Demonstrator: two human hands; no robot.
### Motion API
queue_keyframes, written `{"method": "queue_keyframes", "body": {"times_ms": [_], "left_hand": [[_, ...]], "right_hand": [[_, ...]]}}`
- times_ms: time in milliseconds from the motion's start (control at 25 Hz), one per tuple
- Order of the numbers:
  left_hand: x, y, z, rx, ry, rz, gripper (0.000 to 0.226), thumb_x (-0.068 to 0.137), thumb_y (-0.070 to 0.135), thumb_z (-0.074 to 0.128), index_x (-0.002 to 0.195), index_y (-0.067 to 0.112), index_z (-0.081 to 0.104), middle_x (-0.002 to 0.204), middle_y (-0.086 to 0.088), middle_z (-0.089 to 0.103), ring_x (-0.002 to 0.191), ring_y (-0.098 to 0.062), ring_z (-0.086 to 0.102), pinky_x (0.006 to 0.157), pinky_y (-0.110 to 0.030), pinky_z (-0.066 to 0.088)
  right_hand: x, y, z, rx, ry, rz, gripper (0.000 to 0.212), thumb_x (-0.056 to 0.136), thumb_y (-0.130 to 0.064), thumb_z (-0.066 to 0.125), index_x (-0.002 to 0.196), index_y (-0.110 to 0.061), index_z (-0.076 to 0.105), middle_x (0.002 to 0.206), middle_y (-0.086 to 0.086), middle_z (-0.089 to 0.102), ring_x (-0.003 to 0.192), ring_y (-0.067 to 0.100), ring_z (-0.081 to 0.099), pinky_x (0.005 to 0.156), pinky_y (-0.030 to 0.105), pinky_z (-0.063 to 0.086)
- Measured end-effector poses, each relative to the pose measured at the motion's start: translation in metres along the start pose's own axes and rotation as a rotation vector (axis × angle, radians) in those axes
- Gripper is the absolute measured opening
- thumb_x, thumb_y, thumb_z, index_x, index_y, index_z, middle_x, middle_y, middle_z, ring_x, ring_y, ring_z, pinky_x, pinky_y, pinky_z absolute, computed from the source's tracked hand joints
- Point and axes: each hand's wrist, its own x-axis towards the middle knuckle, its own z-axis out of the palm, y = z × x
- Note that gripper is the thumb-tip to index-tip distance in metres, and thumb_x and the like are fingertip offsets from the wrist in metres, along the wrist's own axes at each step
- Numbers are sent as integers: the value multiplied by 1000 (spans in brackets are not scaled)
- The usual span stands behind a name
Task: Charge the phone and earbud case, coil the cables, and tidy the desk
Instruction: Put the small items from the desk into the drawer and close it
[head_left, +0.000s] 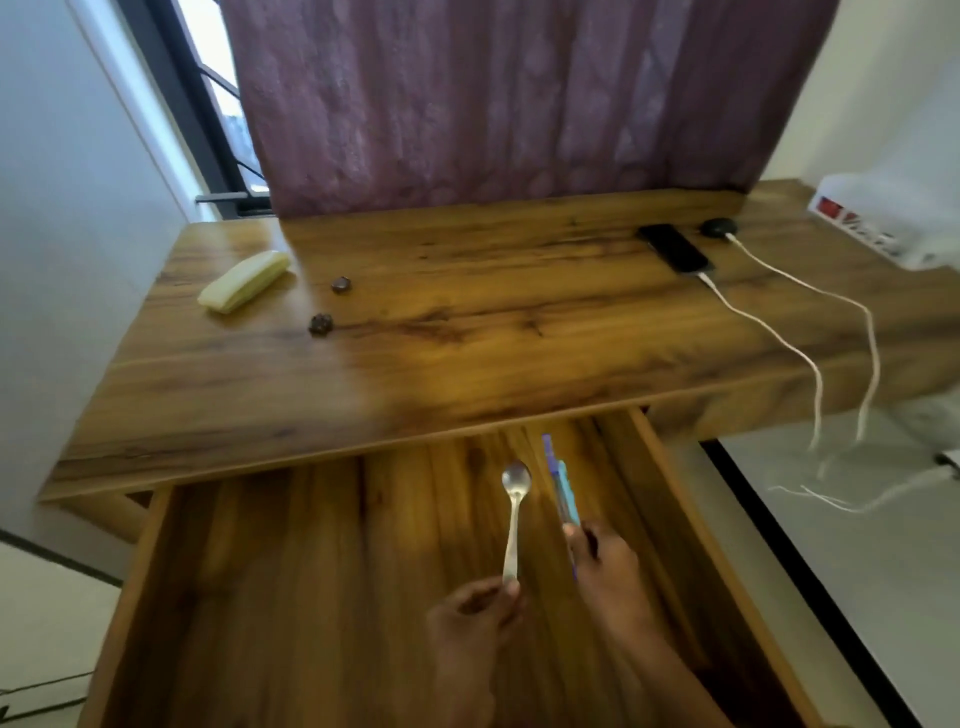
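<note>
A black phone (674, 248) lies at the desk's back right with a white cable (763, 325) plugged in. Beside it sits a dark round earbud case (718, 227), also on a white cable (852, 306); both cables hang over the desk's right edge. Below, the wooden drawer (291, 571) stands pulled out. Over it my left hand (475, 618) pinches the handle of a metal spoon (514, 514). My right hand (605, 564) grips several blue and teal pens (561, 486) pointing away from me.
A pale yellow pouch (243, 281) lies on the wooden desk (467, 332) at the back left, with two small dark crumpled bits (341, 284) (320, 324) near it. A white power strip (862, 231) sits at the far right. A purple curtain (519, 98) hangs behind.
</note>
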Motion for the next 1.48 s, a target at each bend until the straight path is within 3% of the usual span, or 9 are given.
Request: {"method": "queue_keyframes", "body": {"times_ms": [160, 320, 520, 600, 920, 1080, 1200, 1280, 1480], "left_hand": [[-7, -40, 27, -9, -4, -126, 14, 74, -8, 67, 88, -6, 63, 80, -18, 67, 67, -22, 65, 48, -18, 54], [-8, -68, 42, -26, 74, -188, 14, 74, -7, 68, 86, -6, 62, 75, -16, 63, 66, -22, 62, 48, -18, 54], [-9, -82, 39, 19, 85, -226, 14, 74, -1, 70, 81, 7, 63, 85, -13, 67, 84, -25, 65, 80, -36, 53], [-8, -81, 39, -6, 85, -214, 13, 75, -3, 68, 82, 6, 62, 83, -12, 65, 80, -24, 63, 78, -35, 53], [-6, -80, 24, -55, 132, -204, 13, 77, 1, 68, 86, 8, 64, 88, -11, 67, 87, -24, 64, 83, -37, 52], [-6, -77, 14, -94, 101, -191, 14, 78, 1, 65, 91, 6, 62, 91, -11, 65, 88, -23, 62, 73, -30, 51], [-6, -77, 14, -38, 65, -188, 13, 80, 4, 64, 92, 7, 64, 93, -10, 66, 91, -23, 63, 83, -35, 51], [-7, -79, 13, 23, 42, -173, 14, 80, 7, 65, 95, 7, 65, 95, -11, 67, 94, -23, 63, 89, -38, 50], [2, -78, -8, 369, 60, 18, 26, 82, 19, 66, 106, 10, 65, 102, -5, 66, 98, -22, 60, 94, -42, 48]], "right_hand": [[5, 59, -31, -124, 12, 151, 22, 94, -25, 49, 99, -6, 60, 83, 7, 62, 67, 12, 57, 57, 23, 46], [7, 86, -40, -375, 2, 197, 22, 93, -27, 50, 101, -9, 58, 94, 7, 63, 83, 16, 62, 77, 31, 54], [-1, 92, -44, -594, 18, 133, 25, 95, -30, 47, 105, -10, 57, 101, 6, 62, 91, 16, 62, 78, 27, 53], [-6, 87, -43, -615, 77, 59, 26, 94, -33, 47, 104, -11, 58, 99, 4, 62, 88, 13, 61, 75, 25, 53], [-2, 63, 7, -554, -98, 86, 31, 87, -40, 56, 106, -15, 57, 103, 3, 63, 95, 16, 61, 78, 27, 49], [-7, 59, 6, -549, -76, 30, 32, 87, -45, 55, 103, -17, 58, 95, 0, 63, 85, 11, 60, 68, 21, 46], [-16, 47, 16, -116, -174, -28, 25, 89, -34, 57, 101, -14, 64, 86, -3, 65, 77, 6, 60, 64, 16, 47], [-19, 41, 25, 111, -254, 48, 22, 84, -24, 64, 103, -12, 66, 94, -1, 68, 86, 9, 63, 75, 22, 53], [-16, 52, 40, -78, -230, 94, 16, 81, -17, 68, 97, -13, 69, 98, 2, 70, 87, 9, 63, 79, 24, 54]]}}
